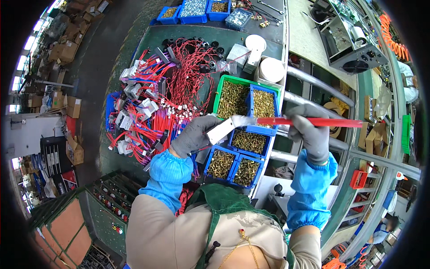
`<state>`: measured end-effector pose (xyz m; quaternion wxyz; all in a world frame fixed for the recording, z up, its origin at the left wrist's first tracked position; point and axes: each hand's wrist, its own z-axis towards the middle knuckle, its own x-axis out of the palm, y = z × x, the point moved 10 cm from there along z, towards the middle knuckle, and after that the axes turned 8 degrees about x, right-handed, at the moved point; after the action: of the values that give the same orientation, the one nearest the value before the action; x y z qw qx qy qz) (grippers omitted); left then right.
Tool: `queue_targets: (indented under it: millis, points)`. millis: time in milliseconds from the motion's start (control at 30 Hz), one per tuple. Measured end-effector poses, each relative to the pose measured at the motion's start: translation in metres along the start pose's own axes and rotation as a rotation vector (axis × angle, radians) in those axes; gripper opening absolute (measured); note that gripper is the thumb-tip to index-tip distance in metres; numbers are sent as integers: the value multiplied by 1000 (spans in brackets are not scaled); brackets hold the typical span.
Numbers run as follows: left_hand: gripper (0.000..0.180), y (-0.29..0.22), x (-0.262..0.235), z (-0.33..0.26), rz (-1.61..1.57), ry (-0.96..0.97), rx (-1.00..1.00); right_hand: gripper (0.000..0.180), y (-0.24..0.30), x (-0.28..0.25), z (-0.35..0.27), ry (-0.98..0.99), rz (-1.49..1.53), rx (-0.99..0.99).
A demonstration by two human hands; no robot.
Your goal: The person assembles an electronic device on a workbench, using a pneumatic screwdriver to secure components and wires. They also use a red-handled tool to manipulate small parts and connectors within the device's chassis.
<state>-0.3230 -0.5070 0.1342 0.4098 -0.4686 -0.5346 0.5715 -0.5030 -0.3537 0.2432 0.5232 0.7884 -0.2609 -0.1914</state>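
Note:
My left hand [193, 136], in a grey glove, is closed on a small white rectangular part [221, 131]. A red-handled brush [280, 121] lies level in my gloved right hand [308, 133], its fingers closed round the handle. The brush's pale, blurred tip meets the upper end of the white part, or hovers just beside it; I cannot tell which. Both hands are above bins of brass-coloured screws, among them a green bin [218, 95] and a blue bin [231, 169].
Left of the bins lies a heap of red and blue wires [154, 119] with white connectors. Twisted red cables [190, 67] lie beyond. A white round container [272, 69] stands behind the bins. At the right are metal rollers [320, 83] and an opened metal case [358, 56].

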Motion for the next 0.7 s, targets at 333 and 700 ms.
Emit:
queue_targets:
  millis: [333, 700]
  points:
    - [28, 4, 7, 0, -2, 65, 7, 17, 0, 19, -7, 58, -144, -93]
    - [29, 5, 6, 3, 62, 52, 42, 17, -9, 21, -17, 108, -24, 2]
